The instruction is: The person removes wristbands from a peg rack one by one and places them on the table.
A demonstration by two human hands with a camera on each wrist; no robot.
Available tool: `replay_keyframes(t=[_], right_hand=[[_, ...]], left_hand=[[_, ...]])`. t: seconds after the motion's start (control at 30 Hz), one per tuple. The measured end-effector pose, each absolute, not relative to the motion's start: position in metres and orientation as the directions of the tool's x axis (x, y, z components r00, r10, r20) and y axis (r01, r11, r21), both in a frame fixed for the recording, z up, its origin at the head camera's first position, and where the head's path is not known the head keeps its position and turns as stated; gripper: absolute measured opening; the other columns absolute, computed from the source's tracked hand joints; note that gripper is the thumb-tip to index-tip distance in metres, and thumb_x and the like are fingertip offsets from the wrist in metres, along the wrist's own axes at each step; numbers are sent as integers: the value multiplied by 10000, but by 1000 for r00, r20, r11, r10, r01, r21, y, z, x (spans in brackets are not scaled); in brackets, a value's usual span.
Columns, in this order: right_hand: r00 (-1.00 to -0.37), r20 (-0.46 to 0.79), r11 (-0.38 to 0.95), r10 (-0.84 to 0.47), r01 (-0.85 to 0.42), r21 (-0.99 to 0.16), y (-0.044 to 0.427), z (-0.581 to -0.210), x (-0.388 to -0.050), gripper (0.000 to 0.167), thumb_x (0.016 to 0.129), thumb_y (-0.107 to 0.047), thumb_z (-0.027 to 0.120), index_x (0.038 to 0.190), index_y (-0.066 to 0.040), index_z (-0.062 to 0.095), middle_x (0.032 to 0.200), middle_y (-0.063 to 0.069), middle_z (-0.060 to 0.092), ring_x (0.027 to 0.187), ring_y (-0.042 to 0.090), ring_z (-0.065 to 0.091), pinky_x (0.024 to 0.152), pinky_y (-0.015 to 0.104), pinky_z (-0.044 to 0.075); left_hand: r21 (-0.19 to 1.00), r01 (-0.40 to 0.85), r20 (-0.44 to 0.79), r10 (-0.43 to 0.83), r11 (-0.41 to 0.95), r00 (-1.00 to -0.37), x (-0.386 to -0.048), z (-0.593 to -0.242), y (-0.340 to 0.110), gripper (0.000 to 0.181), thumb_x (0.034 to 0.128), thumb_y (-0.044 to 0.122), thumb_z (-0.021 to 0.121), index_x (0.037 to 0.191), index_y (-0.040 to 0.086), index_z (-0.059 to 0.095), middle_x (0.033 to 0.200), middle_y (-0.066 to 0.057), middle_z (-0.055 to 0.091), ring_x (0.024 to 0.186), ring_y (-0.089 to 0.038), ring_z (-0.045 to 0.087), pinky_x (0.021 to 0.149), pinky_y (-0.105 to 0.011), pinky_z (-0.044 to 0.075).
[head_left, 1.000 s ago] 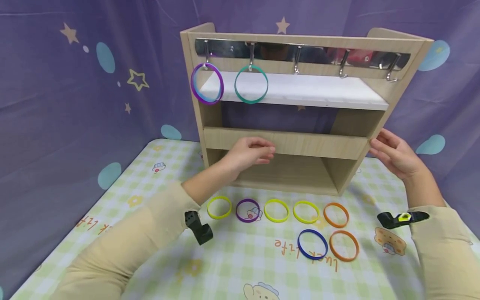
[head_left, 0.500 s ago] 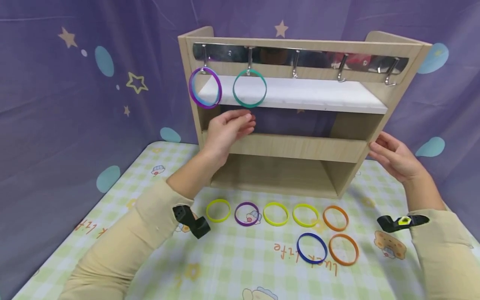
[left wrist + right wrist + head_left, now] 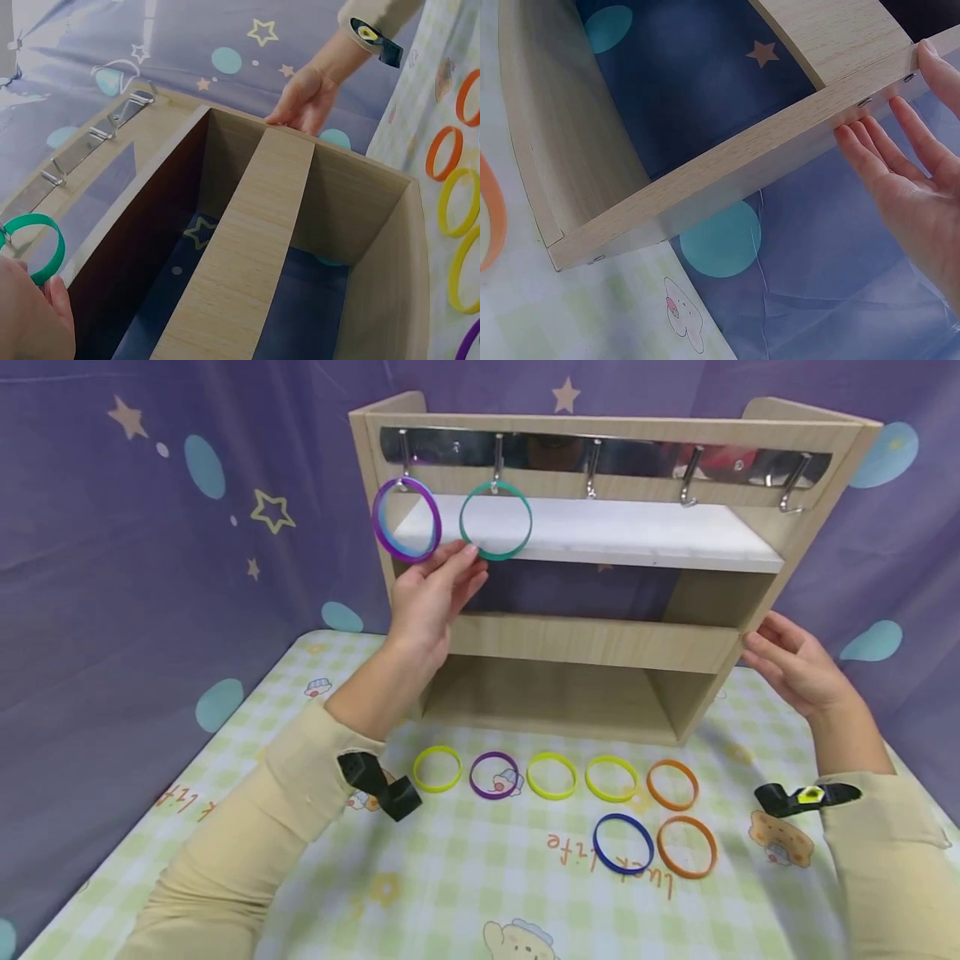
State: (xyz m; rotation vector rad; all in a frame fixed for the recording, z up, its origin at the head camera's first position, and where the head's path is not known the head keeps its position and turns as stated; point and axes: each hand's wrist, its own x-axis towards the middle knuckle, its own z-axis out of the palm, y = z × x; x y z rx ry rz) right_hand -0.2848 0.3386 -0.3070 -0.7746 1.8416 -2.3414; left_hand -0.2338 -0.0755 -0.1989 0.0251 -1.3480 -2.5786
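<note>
My left hand (image 3: 427, 597) is raised at the upper left of the wooden shelf unit (image 3: 592, 643), its fingertips at the lower left edge of a teal wristband (image 3: 530, 518) hanging on the second hook. The left wrist view has this hand (image 3: 34, 319) just below the same teal band (image 3: 51, 271). Beside it, a purple wristband (image 3: 438, 522) and a light blue one hang together from the first hook. My right hand (image 3: 798, 668) touches the unit's right side; in the right wrist view its extended fingers (image 3: 866, 154) meet the outer panel, thumb at the front edge.
Three bare hooks (image 3: 687, 481) line the metal strip to the right. On the checked tablecloth (image 3: 442, 877) before the unit lie several wristbands: yellow (image 3: 551, 797), purple (image 3: 495, 797), orange (image 3: 695, 874) and dark blue (image 3: 624, 869). A purple curtain (image 3: 150, 560) hangs behind.
My left hand has risen from in front of the middle board, going up and left to the hanging teal band. The right hand has stayed at the unit's side.
</note>
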Motion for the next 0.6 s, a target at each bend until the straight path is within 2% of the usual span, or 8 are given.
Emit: replay_keyframes(t=[0.23,0.4,0.6], right_hand=[[-873,344,-312,-346,-238,-920,339,-307,-285,425,978,44,414,1295,-187,577,1198,-36,628,1055,51,639,873,122,551],[-873,349,-312,-341,-245,-918,339,-307,-286,424,976,44,417,1302,-178,572,1199,-33,628,1056,53,636,877,123,549],[-864,365,-335,-348,-249,-909,339,-307,-285,420,975,58,407,1306,-146,567,1179,-19,644,1045,64,645,876,130,552]], left_hand=[[814,95,14,-144,-573,-989,-234,-200,-72,70,876,26,675,887,89,647,806,-1,682,730,-104,665,747,-179,614],[773,92,7,-137,-628,-991,-236,-200,-71,45,879,34,672,919,52,684,789,-32,706,751,-119,683,816,-208,612],[716,54,-15,-92,-696,-996,-233,-198,-70,154,895,49,653,1043,18,682,844,-54,707,821,-135,686,889,-231,597]])
